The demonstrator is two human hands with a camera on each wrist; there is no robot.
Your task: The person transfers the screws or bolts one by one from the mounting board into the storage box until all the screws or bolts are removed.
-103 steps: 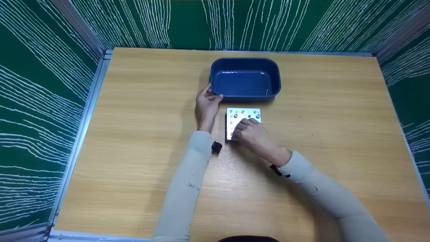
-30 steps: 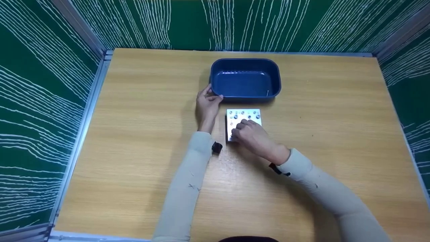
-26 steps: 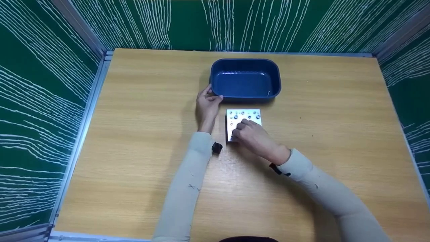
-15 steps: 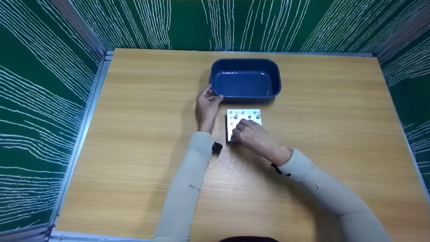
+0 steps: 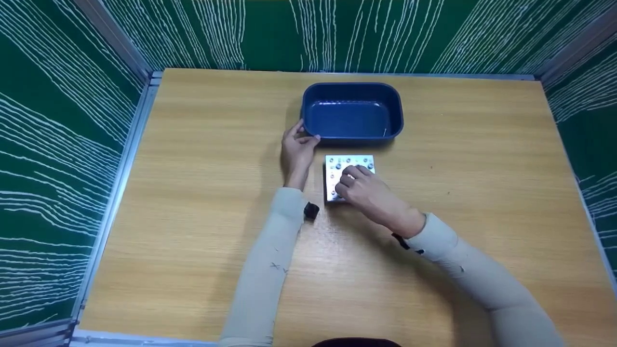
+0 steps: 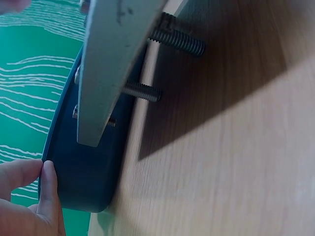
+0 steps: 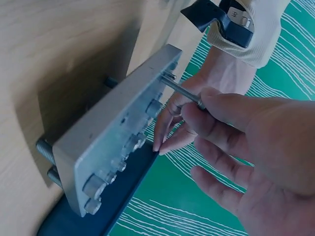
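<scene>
A square metal plate (image 5: 329, 183) with several bolts through it stands raised on the table; threaded ends show beneath it in the left wrist view. My right hand (image 5: 368, 195) is over the plate's near side. In the right wrist view its thumb and forefinger pinch a thin screw (image 7: 183, 91) by one end, while the far end meets the plate's face near a corner. The other fingers are loosely bent. My left hand (image 5: 297, 154) pinches the rim of the blue bin (image 5: 352, 140) at its near left corner. A small screw (image 5: 384, 132) lies inside the bin.
The wooden table (image 5: 193, 193) has green walls (image 5: 270, 38) with white streaks at the back and sides. The bin stands just behind the plate. Socket-head bolts (image 7: 94, 186) stick up from the plate's face. A dark wrist mount (image 5: 311, 211) sits on the left cuff.
My right hand has shifted slightly up and right over the plate, uncovering a bit more of its near left corner. The left hand stays at the bin's corner.
</scene>
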